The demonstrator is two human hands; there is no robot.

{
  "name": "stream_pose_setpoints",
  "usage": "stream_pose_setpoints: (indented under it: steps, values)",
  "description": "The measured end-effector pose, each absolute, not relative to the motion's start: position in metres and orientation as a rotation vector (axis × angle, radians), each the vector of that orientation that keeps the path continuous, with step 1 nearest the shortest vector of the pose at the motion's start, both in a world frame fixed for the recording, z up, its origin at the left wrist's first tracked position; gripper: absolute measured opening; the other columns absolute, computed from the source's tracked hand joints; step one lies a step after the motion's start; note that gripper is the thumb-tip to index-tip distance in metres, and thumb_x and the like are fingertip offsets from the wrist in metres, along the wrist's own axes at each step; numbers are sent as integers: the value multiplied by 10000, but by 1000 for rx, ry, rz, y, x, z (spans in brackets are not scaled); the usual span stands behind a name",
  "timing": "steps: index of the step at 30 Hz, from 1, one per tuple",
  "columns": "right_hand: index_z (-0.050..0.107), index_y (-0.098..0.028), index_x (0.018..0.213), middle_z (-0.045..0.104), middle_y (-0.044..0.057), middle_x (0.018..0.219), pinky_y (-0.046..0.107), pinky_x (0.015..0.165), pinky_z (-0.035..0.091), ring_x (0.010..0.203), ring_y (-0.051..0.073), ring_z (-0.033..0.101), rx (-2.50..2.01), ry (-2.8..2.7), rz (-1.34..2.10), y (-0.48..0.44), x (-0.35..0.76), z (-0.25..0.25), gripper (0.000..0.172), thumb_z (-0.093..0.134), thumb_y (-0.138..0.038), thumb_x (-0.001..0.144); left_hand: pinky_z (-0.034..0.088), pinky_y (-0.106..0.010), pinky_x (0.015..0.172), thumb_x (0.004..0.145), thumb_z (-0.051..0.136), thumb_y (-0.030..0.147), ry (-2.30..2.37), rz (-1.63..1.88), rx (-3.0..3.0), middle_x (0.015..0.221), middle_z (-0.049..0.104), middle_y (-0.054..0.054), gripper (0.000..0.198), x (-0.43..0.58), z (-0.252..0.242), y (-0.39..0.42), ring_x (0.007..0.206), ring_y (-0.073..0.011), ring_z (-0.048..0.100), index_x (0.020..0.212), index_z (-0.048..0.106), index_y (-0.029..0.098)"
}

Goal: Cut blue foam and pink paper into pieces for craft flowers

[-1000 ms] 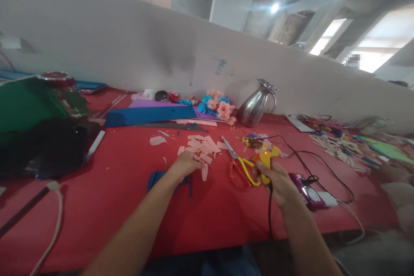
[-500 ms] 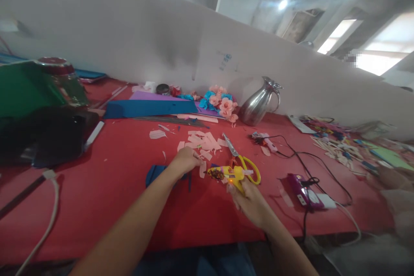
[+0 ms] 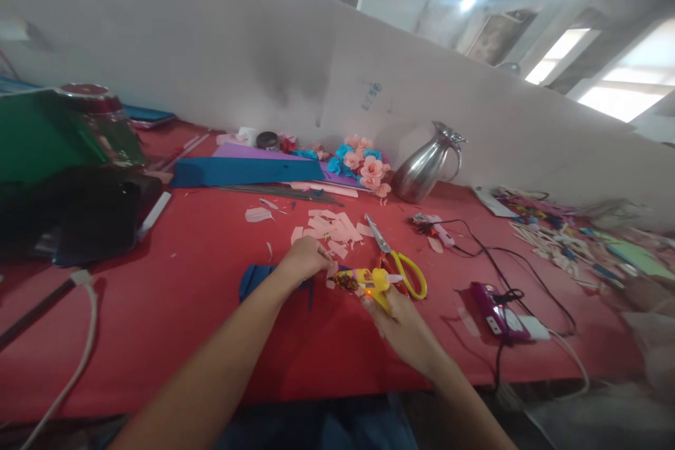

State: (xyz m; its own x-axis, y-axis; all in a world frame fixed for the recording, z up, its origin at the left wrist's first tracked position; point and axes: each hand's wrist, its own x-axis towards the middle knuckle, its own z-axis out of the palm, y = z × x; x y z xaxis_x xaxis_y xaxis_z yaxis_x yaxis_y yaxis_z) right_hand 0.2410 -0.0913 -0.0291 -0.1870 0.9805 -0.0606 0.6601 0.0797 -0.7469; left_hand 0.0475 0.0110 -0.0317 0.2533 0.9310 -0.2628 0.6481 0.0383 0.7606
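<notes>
My right hand [image 3: 398,320] is wrapped round a yellow glue gun [image 3: 372,281] with a small orange light lit, its nozzle pointing left. My left hand [image 3: 306,260] is closed, pinching a small pink paper piece [image 3: 332,271] close to the nozzle; whether the two touch I cannot tell. Beyond the hands lies a pile of pink paper pieces [image 3: 335,226]. Scissors with yellow handles [image 3: 411,274] rest just past the glue gun, partly hidden by it. Dark blue paper [image 3: 252,283] lies beneath my left wrist.
At the back are a bunch of pink and blue paper flowers [image 3: 363,165], a steel jug [image 3: 425,167] and a blue paper strip [image 3: 242,172]. A purple power socket [image 3: 493,309] with cables sits right, beside a pink glue gun [image 3: 440,230]. A lidded jar [image 3: 108,126] stands left.
The glue gun in my right hand has shifted slightly left, nearer the pink paper piece in my left hand. The camera view has moved a little.
</notes>
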Motion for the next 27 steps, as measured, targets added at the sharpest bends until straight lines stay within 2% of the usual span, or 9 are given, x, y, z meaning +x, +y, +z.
stream_pose_setpoints:
  steps: [14,21,27]
  values:
    - [561,-177,1042,681,84,963,314,713,439,867,244,634,-1619,-1881,916,-92,238,-25,319,415,-424,902,419,-246,596,604,623,211,1460,404,1714,597,702,-54,116,46,-29,13,674,-185,616,567,726,170]
    - [553,-168,1049,673,68,855,302,657,428,744,225,623,-1663,-1884,927,-93,237,-27,330,411,-426,901,414,-247,588,596,645,210,1491,388,1712,592,698,-55,103,47,-35,15,659,-185,619,602,738,165]
    - [565,-170,1026,673,80,885,311,685,436,799,237,627,-1643,-1909,890,-93,241,-25,325,403,-423,903,415,-253,607,604,619,185,1466,401,1735,644,721,-73,136,46,-35,15,687,-190,632,638,748,159]
